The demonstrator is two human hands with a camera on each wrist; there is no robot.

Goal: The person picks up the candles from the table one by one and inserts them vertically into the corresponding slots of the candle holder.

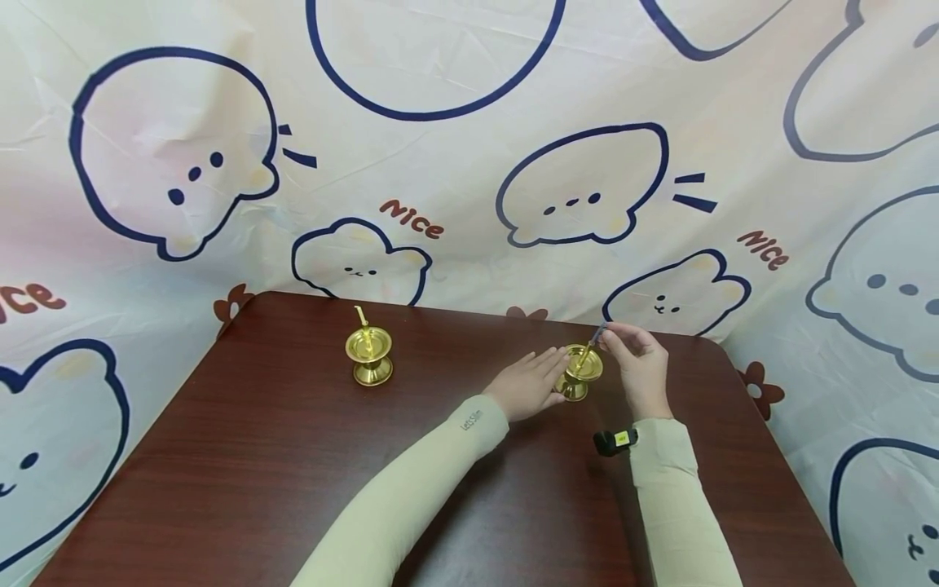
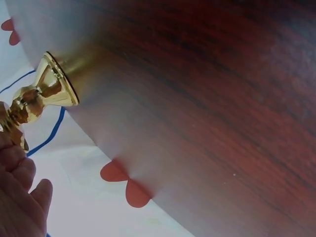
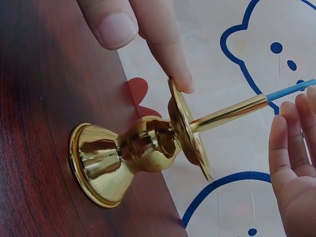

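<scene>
A brass candle holder (image 1: 574, 389) stands upright on the table (image 1: 308, 456), between my two hands. My left hand (image 1: 522, 385) reaches to it with fingers extended; in the right wrist view a fingertip (image 3: 183, 81) touches the dish rim. My right hand (image 1: 645, 371) pinches a thin blue candle (image 3: 289, 92) by its upper part. The candle's lower end sits in the mouth of the holder's slim gold tube (image 3: 232, 112). In the left wrist view, the holder's flared foot (image 2: 58, 84) shows at the left, with the rest cut off.
Further left stands a second brass candle holder (image 1: 372, 372) with a thin pale yellow candle (image 1: 360, 316) in it, leaning slightly. A cloth backdrop (image 1: 469, 163) with cartoon outlines hangs behind the table's far edge. A small black device (image 1: 614, 442) is at the right wrist.
</scene>
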